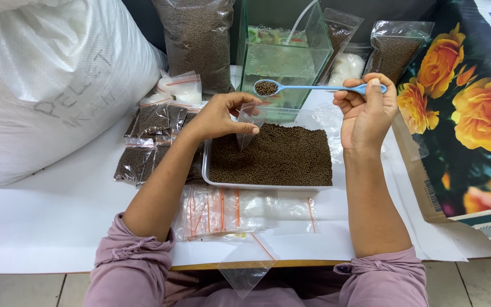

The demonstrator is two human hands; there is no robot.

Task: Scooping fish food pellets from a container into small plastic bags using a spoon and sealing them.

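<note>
Spooning pellets into a small bag
Right hand (366,113) grips a blue spoon (313,87) heaped with pellets above the tray (268,185); left hand (218,115) pinches an open clear bag (249,122) over the tray's pellets

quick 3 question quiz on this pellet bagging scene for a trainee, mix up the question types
1. True or false: the blue spoon in the right hand is empty.
2. What does the left hand hold over the tray of brown pellets? A) a filled pouch B) a small clear bag C) a lid
3. Fill in: the empty zip bags lie between the tray and the ____ edge of the table.

Key
1. False: its bowl holds brown pellets.
2. B
3. near (the person's side)
</note>
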